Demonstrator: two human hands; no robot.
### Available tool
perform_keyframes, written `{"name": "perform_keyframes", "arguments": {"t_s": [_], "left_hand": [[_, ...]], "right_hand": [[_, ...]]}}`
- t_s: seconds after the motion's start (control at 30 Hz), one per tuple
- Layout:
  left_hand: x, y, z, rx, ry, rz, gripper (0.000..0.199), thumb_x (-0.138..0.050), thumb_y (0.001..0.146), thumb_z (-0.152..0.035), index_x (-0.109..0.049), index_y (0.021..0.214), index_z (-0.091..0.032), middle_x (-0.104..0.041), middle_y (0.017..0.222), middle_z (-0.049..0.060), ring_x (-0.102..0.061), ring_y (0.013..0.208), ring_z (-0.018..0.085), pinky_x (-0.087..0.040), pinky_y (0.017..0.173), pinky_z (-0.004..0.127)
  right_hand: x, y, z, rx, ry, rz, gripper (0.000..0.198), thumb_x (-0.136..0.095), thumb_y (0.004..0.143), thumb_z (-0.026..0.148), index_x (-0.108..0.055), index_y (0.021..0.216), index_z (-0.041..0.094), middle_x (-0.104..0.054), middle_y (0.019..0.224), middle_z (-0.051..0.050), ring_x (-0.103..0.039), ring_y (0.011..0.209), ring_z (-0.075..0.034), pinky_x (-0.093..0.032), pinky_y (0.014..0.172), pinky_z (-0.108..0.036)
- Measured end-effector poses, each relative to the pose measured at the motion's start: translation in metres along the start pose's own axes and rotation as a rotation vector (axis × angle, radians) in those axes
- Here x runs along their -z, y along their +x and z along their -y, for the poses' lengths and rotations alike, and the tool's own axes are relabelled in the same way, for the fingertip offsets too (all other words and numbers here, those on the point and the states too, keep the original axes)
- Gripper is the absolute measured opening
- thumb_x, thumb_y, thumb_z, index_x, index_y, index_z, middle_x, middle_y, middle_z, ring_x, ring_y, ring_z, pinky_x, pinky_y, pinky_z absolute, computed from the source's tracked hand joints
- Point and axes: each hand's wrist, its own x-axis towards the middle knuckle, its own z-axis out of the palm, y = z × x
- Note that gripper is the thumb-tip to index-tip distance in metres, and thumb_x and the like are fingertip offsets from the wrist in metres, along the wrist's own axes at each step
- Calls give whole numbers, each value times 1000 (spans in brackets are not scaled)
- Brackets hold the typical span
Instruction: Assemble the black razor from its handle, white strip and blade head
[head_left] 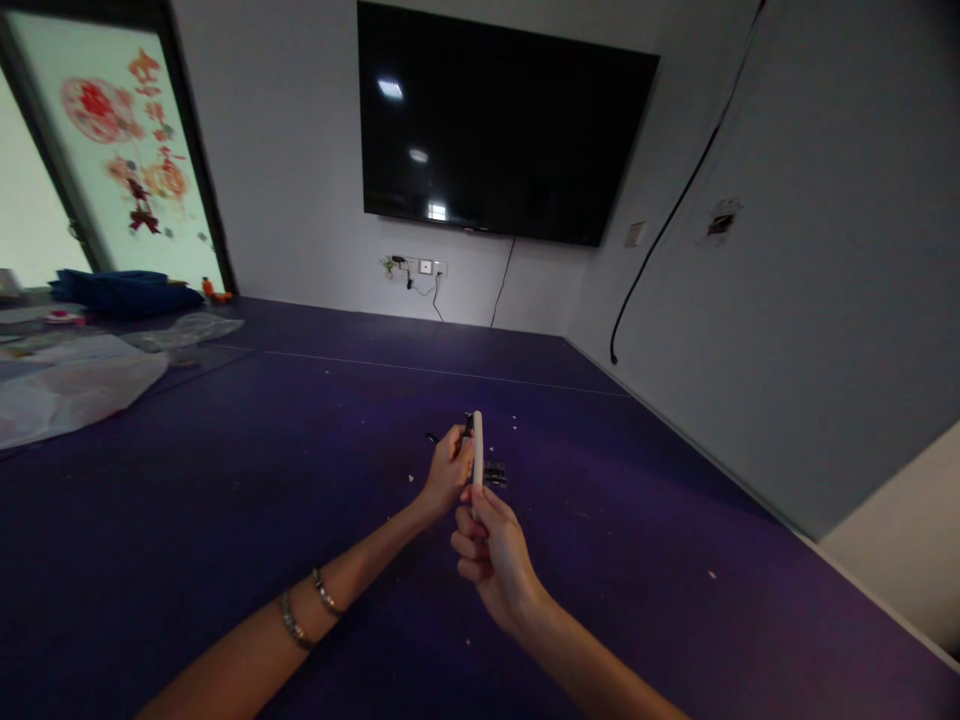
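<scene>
A narrow, pale beige strip [478, 447], seen nearly edge-on and slightly curved, stands upright in front of me. My right hand [499, 560] pinches its lower end between thumb and fingers, with the other fingers curled. Just left of the strip, my left hand [448, 470] is closed, its fingertips against or close behind the strip. Dark parts of a thin black tool [469, 425] show at the left fingers, too small to name more exactly. On the purple surface right behind the strip lies a small dark rectangular item [496, 474].
Small white scraps [411, 478] dot the purple tabletop [300, 560]. Clear plastic sheeting [82, 385] and a dark blue cloth bundle [124, 292] lie at the far left. A black cable [667, 220] hangs along the right wall. A television [502, 120] is mounted ahead.
</scene>
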Motion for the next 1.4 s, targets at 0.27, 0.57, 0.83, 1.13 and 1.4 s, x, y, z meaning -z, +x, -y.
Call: {"name": "perform_keyframes", "arguments": {"t_s": [0.27,0.57,0.83,1.13,1.4], "left_hand": [[11,7,7,-50,-19,158,18,-47,81,-36,-45,81,-18,-35,55,-8,-30,42,4,-26,40,16],[31,25,10,-169,118,283,16,-48,83,-33,-49,83,-16,-45,62,-4,-45,55,7,-37,58,21],[40,27,-1,-308,365,465,22,-43,87,-32,-57,89,-16,-59,87,3,-54,83,15,-38,78,27],[38,22,-3,-303,387,594,23,-43,88,-31,-57,102,-19,-59,100,6,-54,96,18,-38,85,30],[35,23,-3,-237,314,621,20,-47,86,-31,-58,97,-18,-60,102,6,-53,100,18,-37,89,32]], "right_hand": [[-11,-15,53,228,-200,109,28,-53,79,49,-47,94,26,-29,52,10,-13,37,-3,-5,34,-15],[37,8,132,617,-799,14,22,-53,80,40,-58,85,19,-46,65,2,-38,50,-7,-27,44,-21],[73,24,145,519,-1468,-4,40,-49,79,50,-66,70,15,-45,53,1,-40,51,-10,-27,47,-23],[76,34,127,527,-1575,45,35,-51,78,48,-73,79,21,-68,73,-3,-58,66,-17,-38,56,-25],[77,31,131,494,-1542,29,36,-53,76,48,-74,80,19,-67,68,-2,-54,60,-15,-36,52,-24]]}}
